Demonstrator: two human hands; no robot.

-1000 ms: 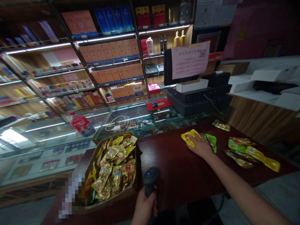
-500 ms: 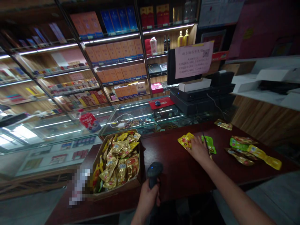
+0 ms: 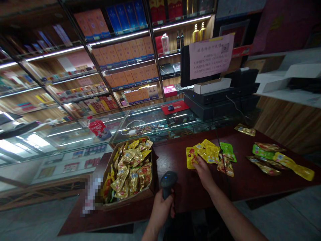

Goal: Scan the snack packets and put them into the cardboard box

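Observation:
My left hand [image 3: 163, 205] is wrapped round the handle of a black barcode scanner [image 3: 168, 180], its head pointing away over the table. My right hand [image 3: 203, 170] pinches a yellow snack packet [image 3: 190, 156] by its right edge. Just beyond that hand lie several more yellow packets [image 3: 210, 152], a green packet [image 3: 227, 152] and a gold-and-red packet [image 3: 225, 166]. On the left, an open cardboard box [image 3: 152, 187] is filled with gold and yellow snack packets [image 3: 134, 179].
A dark red table [image 3: 173, 155] carries all this. At its right lies another group of packets [image 3: 265, 165], with a single gold packet [image 3: 245, 130] behind. A cable [image 3: 218, 142] crosses near the yellow packets. Beyond are a glass counter [image 3: 150, 117] and a monitor [image 3: 185, 67].
My right hand has moved left and toward me, drawing one yellow packet away from the others. My left hand still grips the scanner. The view has shifted slightly.

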